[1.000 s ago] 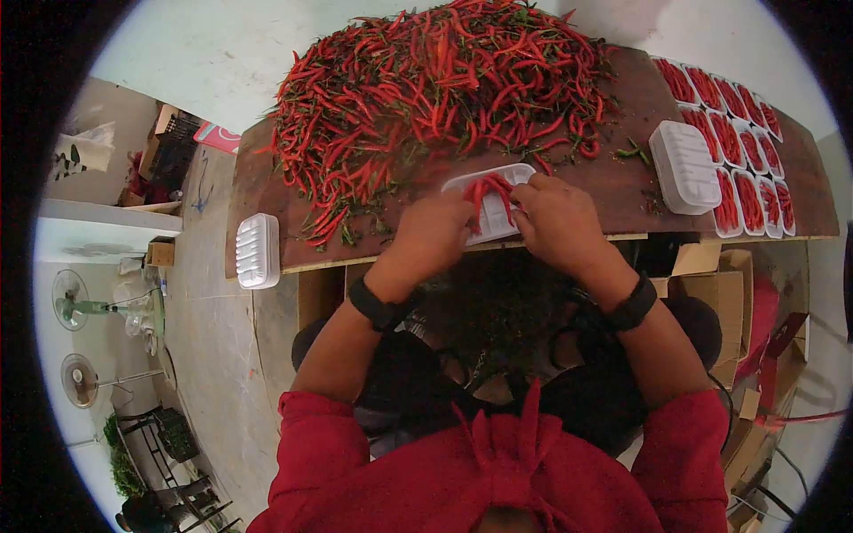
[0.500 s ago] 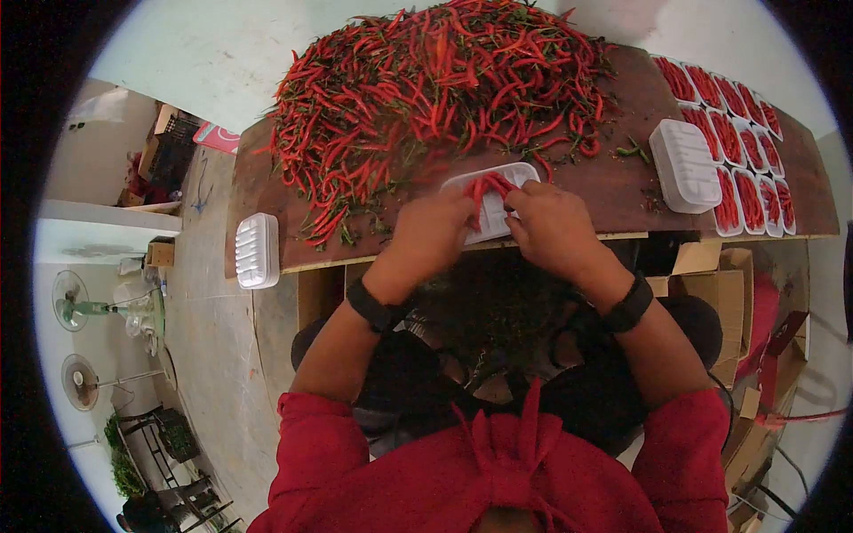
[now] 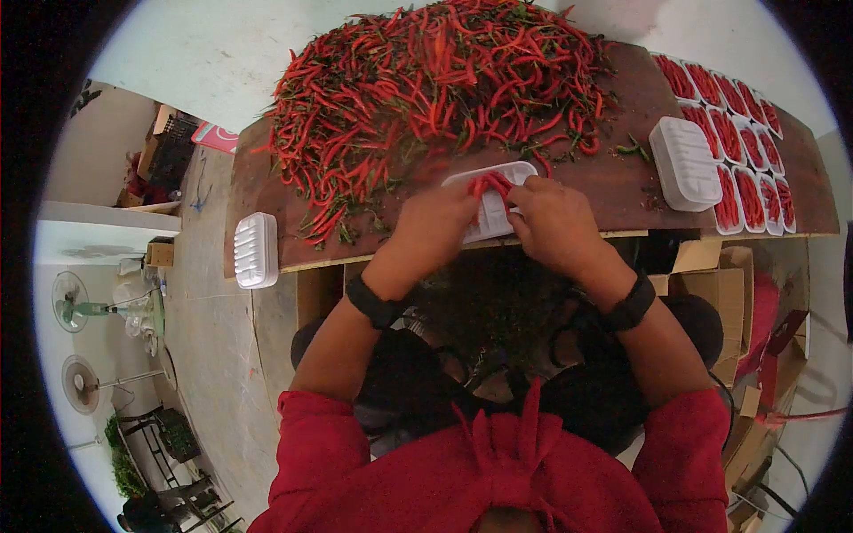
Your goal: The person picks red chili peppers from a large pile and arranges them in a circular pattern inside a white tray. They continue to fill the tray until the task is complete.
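Note:
Both hands work over a white plastic tray [image 3: 491, 226] at the table's front edge. My left hand [image 3: 434, 224] is closed on red chili peppers [image 3: 490, 184] at the tray's left side. From the right, my right hand [image 3: 553, 218] pinches the other end of the same chilies, its thumb pointing down into the tray. Part of the tray and the chilies is hidden by my fingers. Just beyond the tray rises a large heap of red chilies [image 3: 444, 80] with green stems.
Stacked white trays [image 3: 686, 167] stand right of my hands, and another stack [image 3: 257, 250] sits at the left edge. Several filled trays [image 3: 751, 200] lie in rows at far right. Cardboard boxes [image 3: 718, 289] are below the table. Fans [image 3: 78, 382] stand at left.
Hardly anything differs. Both hands stay over the tray, with slight finger shifts around the chilies.

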Action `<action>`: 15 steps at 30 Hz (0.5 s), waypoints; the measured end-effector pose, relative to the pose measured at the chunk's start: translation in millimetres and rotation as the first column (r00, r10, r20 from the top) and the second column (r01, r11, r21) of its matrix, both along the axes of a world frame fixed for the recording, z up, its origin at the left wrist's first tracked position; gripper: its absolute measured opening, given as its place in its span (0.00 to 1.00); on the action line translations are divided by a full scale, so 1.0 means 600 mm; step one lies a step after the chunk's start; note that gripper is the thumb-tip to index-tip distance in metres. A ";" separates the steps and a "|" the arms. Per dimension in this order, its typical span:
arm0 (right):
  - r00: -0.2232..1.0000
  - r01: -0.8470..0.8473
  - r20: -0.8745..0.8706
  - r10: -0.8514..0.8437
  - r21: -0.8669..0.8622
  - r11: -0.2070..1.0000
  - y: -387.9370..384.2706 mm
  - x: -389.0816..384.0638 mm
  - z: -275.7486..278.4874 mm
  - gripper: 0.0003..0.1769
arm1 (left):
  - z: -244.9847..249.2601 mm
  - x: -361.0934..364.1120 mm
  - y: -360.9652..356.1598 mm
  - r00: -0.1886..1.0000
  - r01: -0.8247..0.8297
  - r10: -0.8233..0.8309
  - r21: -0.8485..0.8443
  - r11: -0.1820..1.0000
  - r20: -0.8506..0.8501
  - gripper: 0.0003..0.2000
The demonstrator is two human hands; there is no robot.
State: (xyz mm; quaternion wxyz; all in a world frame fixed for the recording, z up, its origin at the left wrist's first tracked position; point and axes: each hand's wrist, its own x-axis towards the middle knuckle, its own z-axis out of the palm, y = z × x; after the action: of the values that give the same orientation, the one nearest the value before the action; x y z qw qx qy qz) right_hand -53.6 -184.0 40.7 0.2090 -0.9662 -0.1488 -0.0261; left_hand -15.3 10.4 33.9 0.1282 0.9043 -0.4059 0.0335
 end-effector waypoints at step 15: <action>0.991 -0.057 -0.121 0.061 0.042 0.998 0.013 0.001 -0.009 0.10 | 0.019 -0.009 -0.008 0.981 -0.024 0.016 -0.039 0.999 -0.195 0.13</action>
State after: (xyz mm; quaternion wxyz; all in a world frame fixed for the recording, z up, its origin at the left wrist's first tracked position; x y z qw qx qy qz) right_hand -53.1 -176.5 35.2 0.2370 -0.9570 -0.1636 0.0365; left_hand -20.4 5.4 45.2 0.1855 0.9044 -0.3816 -0.0455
